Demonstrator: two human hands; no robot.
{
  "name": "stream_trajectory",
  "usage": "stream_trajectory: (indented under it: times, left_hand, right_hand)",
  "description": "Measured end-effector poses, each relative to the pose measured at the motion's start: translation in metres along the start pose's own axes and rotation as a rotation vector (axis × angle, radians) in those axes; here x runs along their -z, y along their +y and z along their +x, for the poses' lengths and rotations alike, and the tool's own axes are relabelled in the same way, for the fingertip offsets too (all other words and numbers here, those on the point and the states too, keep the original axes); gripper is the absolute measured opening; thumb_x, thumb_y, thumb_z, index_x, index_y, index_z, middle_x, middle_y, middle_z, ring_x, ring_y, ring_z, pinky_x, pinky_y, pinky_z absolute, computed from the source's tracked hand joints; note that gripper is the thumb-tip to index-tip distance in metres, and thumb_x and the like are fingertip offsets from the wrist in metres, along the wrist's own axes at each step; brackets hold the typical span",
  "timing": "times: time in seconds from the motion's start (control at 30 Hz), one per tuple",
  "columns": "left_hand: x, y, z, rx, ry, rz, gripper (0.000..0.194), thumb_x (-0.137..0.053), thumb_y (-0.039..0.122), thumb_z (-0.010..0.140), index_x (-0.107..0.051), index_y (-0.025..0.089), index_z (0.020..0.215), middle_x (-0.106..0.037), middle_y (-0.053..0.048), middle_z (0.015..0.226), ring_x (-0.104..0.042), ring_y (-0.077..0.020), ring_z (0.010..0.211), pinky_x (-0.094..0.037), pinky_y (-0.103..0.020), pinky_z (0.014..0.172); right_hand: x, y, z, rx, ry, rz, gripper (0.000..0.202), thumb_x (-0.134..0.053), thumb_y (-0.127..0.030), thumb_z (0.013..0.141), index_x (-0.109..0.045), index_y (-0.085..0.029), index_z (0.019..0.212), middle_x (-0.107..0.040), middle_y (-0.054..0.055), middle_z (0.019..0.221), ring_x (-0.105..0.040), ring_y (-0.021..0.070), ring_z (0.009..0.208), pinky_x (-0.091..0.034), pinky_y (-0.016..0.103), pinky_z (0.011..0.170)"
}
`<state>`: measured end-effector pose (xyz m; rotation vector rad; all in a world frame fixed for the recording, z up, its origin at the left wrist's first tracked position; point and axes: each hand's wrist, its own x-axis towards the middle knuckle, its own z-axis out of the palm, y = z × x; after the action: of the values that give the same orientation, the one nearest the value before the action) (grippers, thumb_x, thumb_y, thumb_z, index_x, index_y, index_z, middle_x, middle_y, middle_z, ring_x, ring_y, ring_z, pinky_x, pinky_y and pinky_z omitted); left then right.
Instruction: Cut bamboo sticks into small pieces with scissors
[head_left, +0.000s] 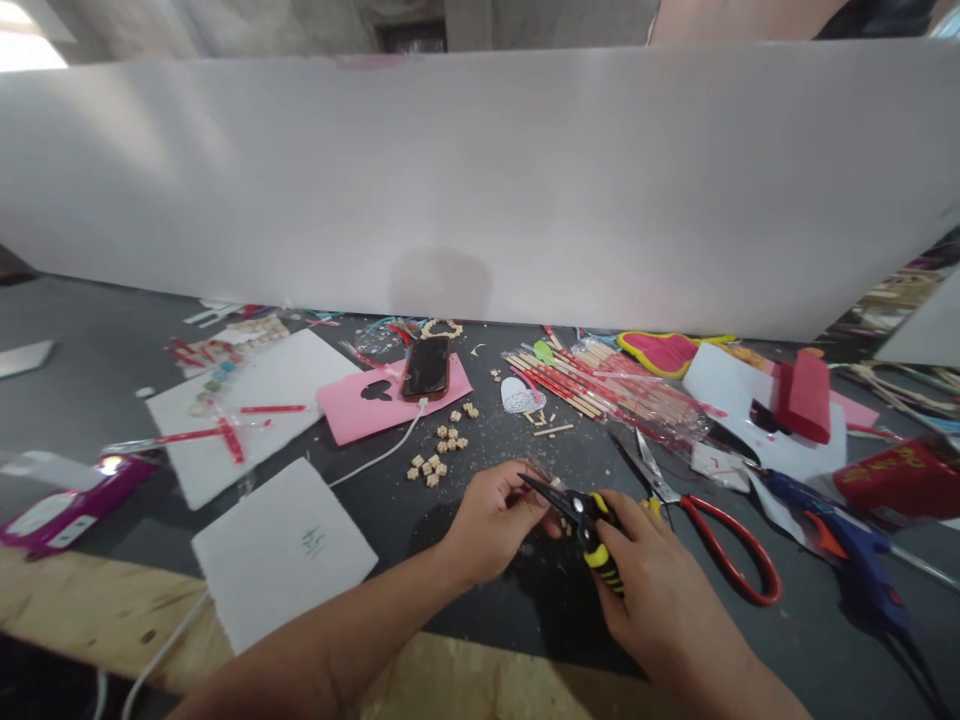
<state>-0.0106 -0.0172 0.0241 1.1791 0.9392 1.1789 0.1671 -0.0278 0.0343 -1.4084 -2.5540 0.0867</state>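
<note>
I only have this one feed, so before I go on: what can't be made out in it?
Head view: whatever the left hand may hold, mostly hidden by its fingers and the black-and-yellow tool.
Head view: the green writing on the white sheet, too blurred to read.
Head view: one end of the red packet, cut off by the right edge.
</note>
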Motion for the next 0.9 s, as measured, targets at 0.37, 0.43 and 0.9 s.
stream_trajectory:
  times: [0.37, 0.43, 0.9]
  left_hand:
    - [-0.0001, -0.0011, 0.0016, -0.022, 0.050, -0.008, 0.016, -0.058, 0.030, 0.074, -0.053, 0.014, 0.077, -0.062, -0.001, 0.068, -0.060, -0.0126, 0.061, -0.044, -0.022, 0.058]
    - [-0.0001, 0.0004, 0.0023, 0.001, 0.079, 0.017, 0.014, -0.057, 0.028, 0.074, -0.054, 0.014, 0.077, -0.063, -0.001, 0.066, -0.059, -0.0111, 0.057, -0.042, -0.020, 0.053]
    - [0.0094, 0.0023, 0.0063, 0.255, -0.126, -0.248, 0.019, -0.062, 0.026, 0.067, -0.049, 0.013, 0.073, -0.062, -0.003, 0.050, -0.022, 0.0002, 0.029, -0.013, -0.016, 0.033]
  right_hand:
    - [-0.0001, 0.0017, 0.0042, -0.005, -0.015, 0.049, 0.026, -0.047, -0.021, 0.073, -0.060, -0.019, 0.096, -0.049, 0.012, 0.116, -0.047, 0.0252, 0.103, -0.040, 0.042, 0.086]
    - [-0.0012, 0.0018, 0.0049, -0.015, -0.005, 0.034, 0.027, -0.048, -0.019, 0.071, -0.060, -0.019, 0.095, -0.048, 0.012, 0.117, -0.045, 0.0262, 0.105, -0.039, 0.044, 0.088]
    - [-0.0033, 0.0015, 0.0052, 0.031, 0.053, 0.043, 0.030, -0.048, -0.014, 0.065, -0.062, -0.017, 0.092, -0.048, 0.011, 0.117, -0.044, 0.0269, 0.106, -0.037, 0.044, 0.090]
